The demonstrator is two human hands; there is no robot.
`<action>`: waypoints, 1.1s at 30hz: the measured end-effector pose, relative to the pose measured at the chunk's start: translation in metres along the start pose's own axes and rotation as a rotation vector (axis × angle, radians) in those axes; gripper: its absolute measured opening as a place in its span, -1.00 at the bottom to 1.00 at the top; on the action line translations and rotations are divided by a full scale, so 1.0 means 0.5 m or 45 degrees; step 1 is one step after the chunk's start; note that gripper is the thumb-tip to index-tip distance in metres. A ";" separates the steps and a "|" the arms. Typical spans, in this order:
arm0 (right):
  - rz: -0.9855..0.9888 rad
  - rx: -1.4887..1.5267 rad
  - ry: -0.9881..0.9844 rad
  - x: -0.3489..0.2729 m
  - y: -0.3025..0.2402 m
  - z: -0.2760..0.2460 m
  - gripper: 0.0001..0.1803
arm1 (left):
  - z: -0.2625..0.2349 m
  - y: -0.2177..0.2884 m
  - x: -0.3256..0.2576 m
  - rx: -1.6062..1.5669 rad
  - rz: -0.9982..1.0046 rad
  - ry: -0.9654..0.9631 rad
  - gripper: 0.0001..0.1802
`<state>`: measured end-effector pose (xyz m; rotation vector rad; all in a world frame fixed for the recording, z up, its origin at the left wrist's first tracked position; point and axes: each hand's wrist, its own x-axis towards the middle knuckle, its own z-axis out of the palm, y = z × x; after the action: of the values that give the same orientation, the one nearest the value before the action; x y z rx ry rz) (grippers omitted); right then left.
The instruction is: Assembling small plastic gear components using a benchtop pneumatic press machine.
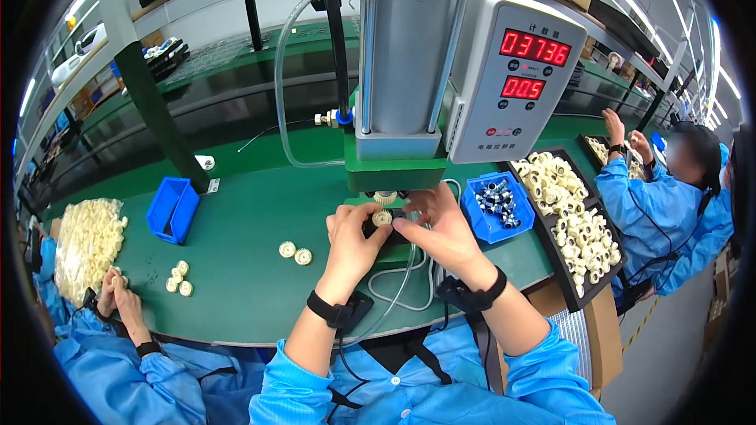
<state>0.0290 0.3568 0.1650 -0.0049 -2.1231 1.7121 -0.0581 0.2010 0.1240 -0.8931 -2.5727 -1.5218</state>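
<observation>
In front of me, at the foot of a bench press (pixel 398 55), my left hand (pixel 352 238) pinches a small cream-coloured plastic gear (pixel 382 219) between thumb and fingers. The gear sits at a dark fixture, which my fingers partly hide. My right hand (pixel 450 238) is close on the other side, its thumb reaching toward the gear and its fingers spread apart, with nothing visible between them. Just above, under the press head, another cream toothed piece (pixel 384 197) shows. Two loose gears (pixel 303 256) lie on the green table left of my left hand.
A blue bin (pixel 498 208) of dark and silver metal parts stands right, beside black trays (pixel 581 290) heaped with cream parts. An empty blue bin (pixel 175 208) and a bag of cream parts (pixel 90 244) are left. Co-workers sit on both sides. Hoses and cables loop near the press.
</observation>
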 end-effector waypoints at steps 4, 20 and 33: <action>-0.018 0.085 0.122 0.039 -0.025 0.038 -0.28 | -0.014 0.011 -0.002 0.045 -0.047 -0.052 -0.58; 0.053 -0.742 0.553 -0.208 0.046 -0.258 -0.17 | -0.039 0.034 0.057 0.126 0.154 -0.293 -0.69; -0.005 -1.097 0.841 -0.193 0.074 -0.454 -0.37 | -0.086 0.056 0.041 0.409 0.317 -0.449 -0.49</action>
<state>0.1798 0.5533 0.1367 -0.6971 -2.1085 0.5341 -0.0729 0.1857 0.1753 -1.4732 -2.6837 -0.9211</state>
